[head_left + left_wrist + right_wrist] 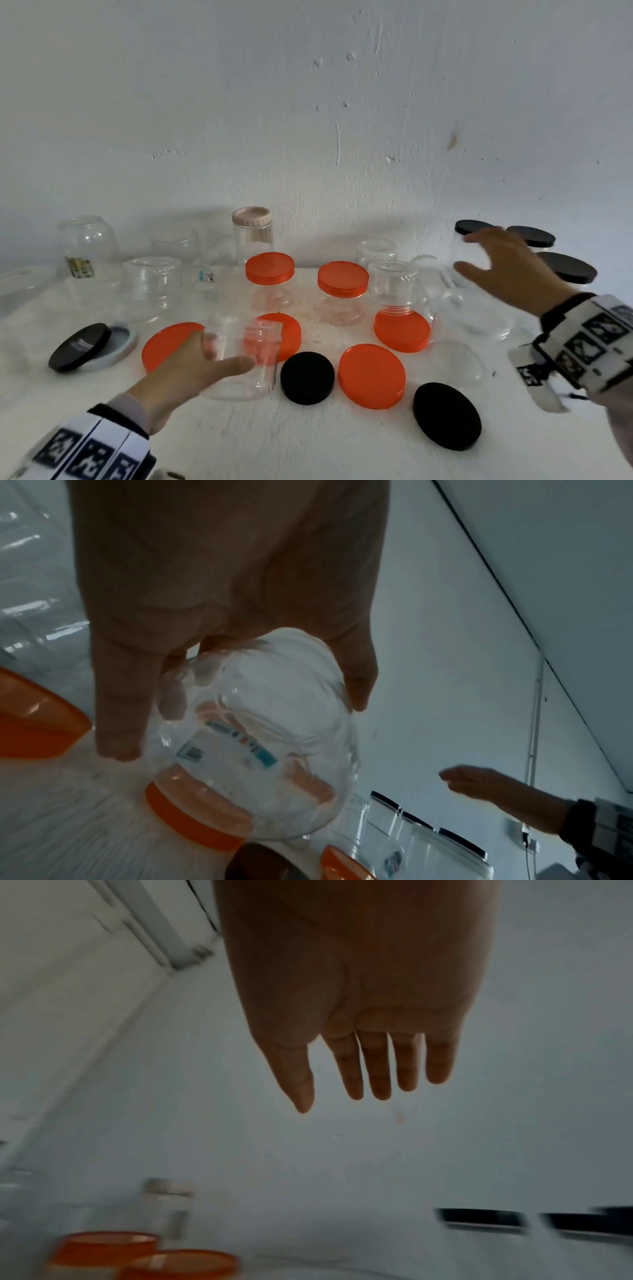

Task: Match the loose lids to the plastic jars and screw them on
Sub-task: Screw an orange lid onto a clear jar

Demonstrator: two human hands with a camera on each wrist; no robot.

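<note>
Our left hand [185,373] grips a clear jar [241,359] above the table [308,445]; our right hand [503,263] hangs spread, fingers straight, holding nothing.

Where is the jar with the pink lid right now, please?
In the head view, the pink-lidded jar stands upright at the back of the table against the wall, left of centre, just behind the left orange-lidded jar.

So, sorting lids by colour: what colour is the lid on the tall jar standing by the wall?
Pale pink lid, clearest in the head view.
</note>
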